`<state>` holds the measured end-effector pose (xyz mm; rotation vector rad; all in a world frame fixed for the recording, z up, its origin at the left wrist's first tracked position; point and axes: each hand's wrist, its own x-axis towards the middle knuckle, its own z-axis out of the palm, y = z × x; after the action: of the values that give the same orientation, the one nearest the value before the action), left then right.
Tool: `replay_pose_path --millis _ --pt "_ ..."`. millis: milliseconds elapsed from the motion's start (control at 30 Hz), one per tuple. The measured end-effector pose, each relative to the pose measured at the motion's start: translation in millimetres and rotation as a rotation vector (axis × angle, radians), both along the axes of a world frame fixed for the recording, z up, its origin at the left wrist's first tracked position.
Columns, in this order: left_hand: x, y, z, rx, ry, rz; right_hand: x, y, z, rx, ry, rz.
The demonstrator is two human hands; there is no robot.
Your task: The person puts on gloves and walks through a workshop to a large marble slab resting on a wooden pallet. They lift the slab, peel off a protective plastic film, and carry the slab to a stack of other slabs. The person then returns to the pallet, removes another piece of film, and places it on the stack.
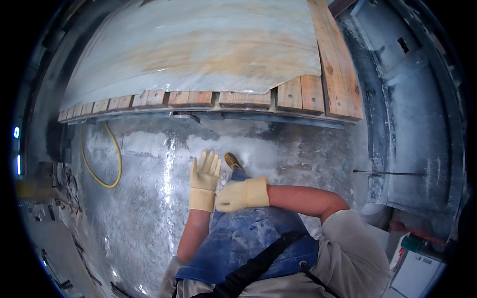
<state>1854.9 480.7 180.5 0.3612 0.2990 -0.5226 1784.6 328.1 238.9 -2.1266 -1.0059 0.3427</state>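
Note:
Both my hands wear cream work gloves. My left hand (204, 174) is held up in front of me with its palm showing and its fingers stretched out, holding nothing. Beside its cuff, my right hand (238, 195) lies across the front of my blue apron (258, 228) with its fingers curled in. What those fingers hold, if anything, is hidden. Ahead of me a large pale slab (208, 44) with grey and tan streaks lies on a bed of wooden beams (300, 94). Both hands are apart from the slab.
A yellow hose (119, 164) loops on the wet, grey floor (144, 223) at the left. A thin rod (387, 173) sticks out near the grey metal wall (417, 119) on the right. Low at the right is a white boxlike thing (415, 273). My brown shoe (231, 161) shows below the bed's edge.

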Motion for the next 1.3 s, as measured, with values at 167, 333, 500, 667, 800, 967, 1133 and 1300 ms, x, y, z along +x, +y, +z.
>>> replay_pose_path --millis 167,333,500,667,800,967,1133,1300 --pt "111.3 -16.2 -24.2 0.146 -0.128 -0.092 128.9 -116.4 -2.3 -0.226 -0.283 -0.635" --pt "225.2 -7.7 -63.0 0.378 -0.03 -0.309 245.4 -246.1 -22.6 -0.57 -0.503 -1.034" --pt "298.3 -10.4 -112.1 0.673 -0.025 -0.458 329.2 -330.7 -28.4 -0.785 -0.41 -1.127" --pt "333.5 -6.1 -141.6 0.872 0.108 -0.471 392.2 -365.7 -25.0 -0.889 -0.371 -1.067" --pt "331.2 -16.1 -150.8 0.94 0.157 -0.436 429.7 -402.4 -47.0 -1.012 -0.403 -0.983" --pt "310.1 -34.1 -80.1 0.981 0.187 -0.329 437.9 -356.1 46.0 -0.853 -0.332 -0.649" --pt "284.9 -31.5 -48.3 0.999 0.119 -0.317 413.5 -376.7 11.2 -0.976 -0.52 -0.552" --pt "260.5 -30.1 -20.4 1.038 0.13 -0.301 414.7 -335.7 82.9 -0.98 -0.154 -0.446"
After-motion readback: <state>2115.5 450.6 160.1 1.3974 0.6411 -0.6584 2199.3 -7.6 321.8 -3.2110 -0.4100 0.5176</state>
